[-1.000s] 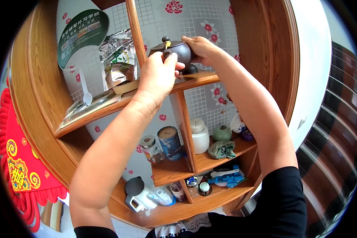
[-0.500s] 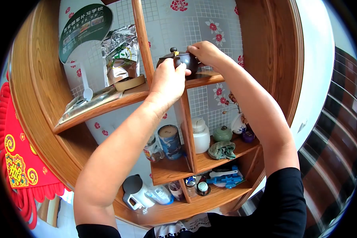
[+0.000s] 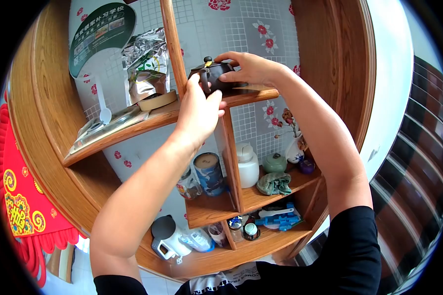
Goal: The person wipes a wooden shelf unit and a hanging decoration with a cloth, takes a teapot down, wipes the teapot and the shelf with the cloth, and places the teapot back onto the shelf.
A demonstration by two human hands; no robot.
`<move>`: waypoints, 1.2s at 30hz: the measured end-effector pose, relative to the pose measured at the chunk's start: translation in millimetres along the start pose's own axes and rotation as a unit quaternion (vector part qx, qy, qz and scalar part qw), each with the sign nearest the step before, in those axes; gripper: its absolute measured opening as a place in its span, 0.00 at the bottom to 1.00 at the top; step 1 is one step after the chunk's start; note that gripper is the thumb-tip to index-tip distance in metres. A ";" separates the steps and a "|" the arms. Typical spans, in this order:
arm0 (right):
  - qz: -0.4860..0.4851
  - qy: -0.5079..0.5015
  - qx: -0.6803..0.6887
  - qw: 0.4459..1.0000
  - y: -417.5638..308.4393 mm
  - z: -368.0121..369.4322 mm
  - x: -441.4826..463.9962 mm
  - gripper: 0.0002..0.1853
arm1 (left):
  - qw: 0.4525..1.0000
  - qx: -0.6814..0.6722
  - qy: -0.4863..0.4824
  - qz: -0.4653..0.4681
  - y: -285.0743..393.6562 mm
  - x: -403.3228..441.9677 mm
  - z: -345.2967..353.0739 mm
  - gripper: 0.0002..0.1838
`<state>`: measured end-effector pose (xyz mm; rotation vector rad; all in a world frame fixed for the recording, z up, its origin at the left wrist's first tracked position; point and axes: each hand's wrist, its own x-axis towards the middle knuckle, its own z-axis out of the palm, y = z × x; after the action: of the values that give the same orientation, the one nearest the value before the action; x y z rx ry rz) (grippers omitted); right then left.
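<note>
A dark teapot [image 3: 214,77] with a round lid knob and a yellow bit beside the knob is at the upper shelf, close to the upright post. My right hand [image 3: 251,69] grips its body from the right, thumb in front and fingers over the top. At the handle side, my left hand [image 3: 198,110] has its fingers apart, close to the handle and just below it. Whether a left fingertip still touches the pot I cannot tell. The teapot's far side and base are partly hidden.
Left of the post [image 3: 173,44] stand a silver foil bag [image 3: 146,61], a tape roll [image 3: 157,101] and a green fan [image 3: 103,34]. Lower shelves hold a blue canister [image 3: 209,177], a white jar [image 3: 247,167], a green lidded pot [image 3: 274,162] and an electric kettle [image 3: 170,236].
The teapot has shifted slightly left. My right hand has moved left and wrapped further around its body. My left hand has loosened from the handle and dropped a little.
</note>
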<state>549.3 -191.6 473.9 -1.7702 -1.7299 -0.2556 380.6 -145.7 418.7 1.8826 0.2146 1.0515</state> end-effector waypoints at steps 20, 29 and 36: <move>-0.020 0.051 -0.023 0.998 20.2 -1.1 3.5 0.29 | 0.595 0.644 0.114 0.467 10.9 25.4 -31.6 0.18; 0.055 -0.037 -0.147 0.987 56.4 8.3 29.4 0.24 | 0.562 0.704 0.060 0.429 9.1 48.7 -23.7 0.05; 0.102 0.003 -0.200 0.974 68.0 25.7 50.9 0.17 | 0.504 0.796 0.024 0.334 11.9 64.4 -18.7 0.13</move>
<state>612.2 -130.2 461.5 -2.2144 -1.5537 -0.5497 403.3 -105.6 468.8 3.8631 0.6987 1.5929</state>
